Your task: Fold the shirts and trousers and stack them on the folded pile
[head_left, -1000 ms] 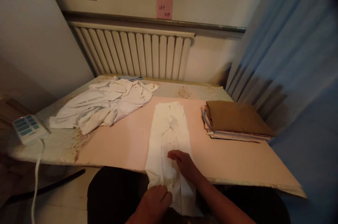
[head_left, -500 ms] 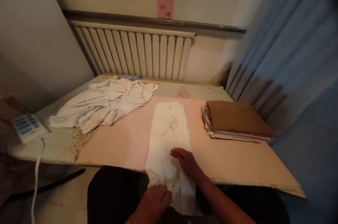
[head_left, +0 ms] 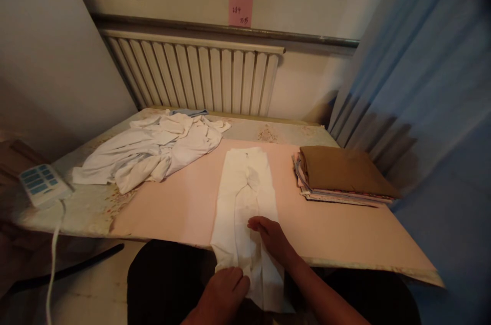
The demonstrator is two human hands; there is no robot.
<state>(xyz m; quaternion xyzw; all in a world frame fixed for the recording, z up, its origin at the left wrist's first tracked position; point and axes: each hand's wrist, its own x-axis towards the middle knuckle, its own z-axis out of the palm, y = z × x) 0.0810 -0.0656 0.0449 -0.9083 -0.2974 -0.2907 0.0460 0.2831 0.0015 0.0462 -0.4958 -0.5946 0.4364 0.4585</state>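
Note:
A pair of white trousers [head_left: 245, 174] lies lengthwise on the pink cloth, waistband toward the wall, the legs hanging over the table's front edge. My left hand [head_left: 227, 292] is closed on the lower part of the left-side leg, below the edge. Over the middle of the trousers, close to the gap between the legs, my right hand [head_left: 270, 237] is stretched out with its edge down. Its fingers are straight and nothing shows in them. Small wrinkles gather at the crotch of the trousers.
A heap of white clothes [head_left: 164, 146] sits at the back left, a folded fabric stack [head_left: 345, 174] to the right. A power strip [head_left: 44, 185] with a white cord rests at the left corner. Behind the table are a radiator [head_left: 199, 72] and, right, a blue curtain [head_left: 414, 85].

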